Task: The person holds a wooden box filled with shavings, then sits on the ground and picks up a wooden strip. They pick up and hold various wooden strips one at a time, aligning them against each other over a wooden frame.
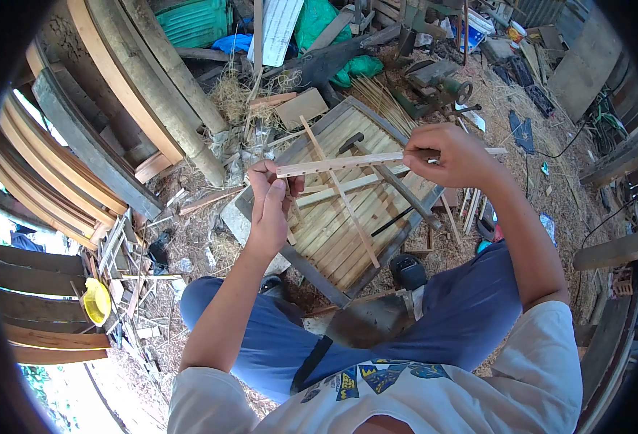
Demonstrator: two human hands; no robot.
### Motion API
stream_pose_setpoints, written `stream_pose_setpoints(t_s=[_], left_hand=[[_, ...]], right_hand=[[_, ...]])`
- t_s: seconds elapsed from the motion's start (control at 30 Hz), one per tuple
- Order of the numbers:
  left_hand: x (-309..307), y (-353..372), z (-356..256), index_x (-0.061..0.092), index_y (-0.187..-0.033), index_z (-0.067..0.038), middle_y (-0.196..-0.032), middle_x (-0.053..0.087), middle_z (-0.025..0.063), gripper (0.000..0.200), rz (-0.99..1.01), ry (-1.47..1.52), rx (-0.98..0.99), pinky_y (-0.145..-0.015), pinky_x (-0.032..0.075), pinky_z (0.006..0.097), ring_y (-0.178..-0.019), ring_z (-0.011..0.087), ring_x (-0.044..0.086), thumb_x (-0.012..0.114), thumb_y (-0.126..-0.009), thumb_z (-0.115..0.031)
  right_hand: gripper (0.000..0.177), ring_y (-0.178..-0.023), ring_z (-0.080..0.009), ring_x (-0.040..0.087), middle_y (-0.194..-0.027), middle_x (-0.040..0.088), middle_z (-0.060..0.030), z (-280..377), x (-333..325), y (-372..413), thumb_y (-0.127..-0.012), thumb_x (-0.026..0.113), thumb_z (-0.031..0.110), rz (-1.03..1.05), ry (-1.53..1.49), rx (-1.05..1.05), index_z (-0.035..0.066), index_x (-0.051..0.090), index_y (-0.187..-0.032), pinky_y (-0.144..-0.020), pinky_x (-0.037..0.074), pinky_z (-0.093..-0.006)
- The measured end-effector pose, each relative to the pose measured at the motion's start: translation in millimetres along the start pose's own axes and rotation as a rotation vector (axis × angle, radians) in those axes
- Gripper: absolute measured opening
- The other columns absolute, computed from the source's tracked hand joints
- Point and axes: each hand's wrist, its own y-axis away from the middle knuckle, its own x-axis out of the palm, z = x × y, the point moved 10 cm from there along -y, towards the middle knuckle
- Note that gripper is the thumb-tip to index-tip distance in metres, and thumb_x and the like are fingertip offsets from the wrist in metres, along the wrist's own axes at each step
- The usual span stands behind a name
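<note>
Clearly, the left hand (267,199) and right hand (442,153), fingers curled, pinch a slim, straight, hole-pierced wooden strip (355,162)

I count two hands of mine, the left hand (270,199) and the right hand (442,153), with one drilled strip (355,161) in them at mid-frame; its holes are too small to number surely. Below them is one desk (326,246), and among the things on it I count one thin slat (358,228), one black rod (391,222) and one hammer-like tool (405,194). I see one yellow basin (97,301) at lower left, and two shoes (408,272), one partly hidden.
</note>
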Motion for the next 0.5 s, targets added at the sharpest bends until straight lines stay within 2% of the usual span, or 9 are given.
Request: stream_pose_setpoints(t_s=[0.43,0.5], left_hand=[[3.7,1.6,-2.8,0.035,-0.128,-0.01,-0.11,0.053,0.0086,0.019,-0.004,-0.026,0.002,-0.093,0.043,0.0329,-0.098,0.0159,0.05,0.038,-0.11,-0.015],[4.7,1.2,-4.4,0.035,-0.128,-0.01,-0.109,0.053,0.0087,0.018,0.01,-0.056,0.014,-0.093,0.043,0.033,-0.098,0.0159,0.05,0.038,-0.111,-0.016]], right_hand=[[0.017,-0.072,-0.0303,0.063,-0.078,0.064,-0.013,-0.7,-0.4,0.1,-0.096,0.069,0.015,0.001,-0.005,-0.032,-0.002,0.071,-0.09,-0.064,0.05,-0.0407],[0.019,-0.065,-0.0272,0.059,-0.073,0.06,-0.0108,0.6,-1.7,0.3,-0.095,0.07,0.016,-0.039,-0.016,-0.068,-0.001,0.07,-0.087,-0.06,0.046,-0.04]])
